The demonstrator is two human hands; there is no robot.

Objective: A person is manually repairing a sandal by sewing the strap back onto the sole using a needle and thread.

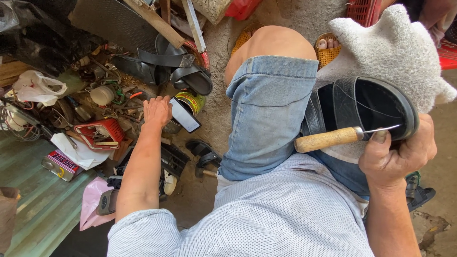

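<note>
A bare concrete floor point(295, 14) strewn at upper left with tools, sandals and a red basket point(102, 133) is seen, where the left hand point(157, 110) is closed around a phone point(184, 114), while at right a black shoe point(366, 107) and wooden-handled awl point(333, 138) are gripped by the right hand point(397, 154) on the lap.
</note>
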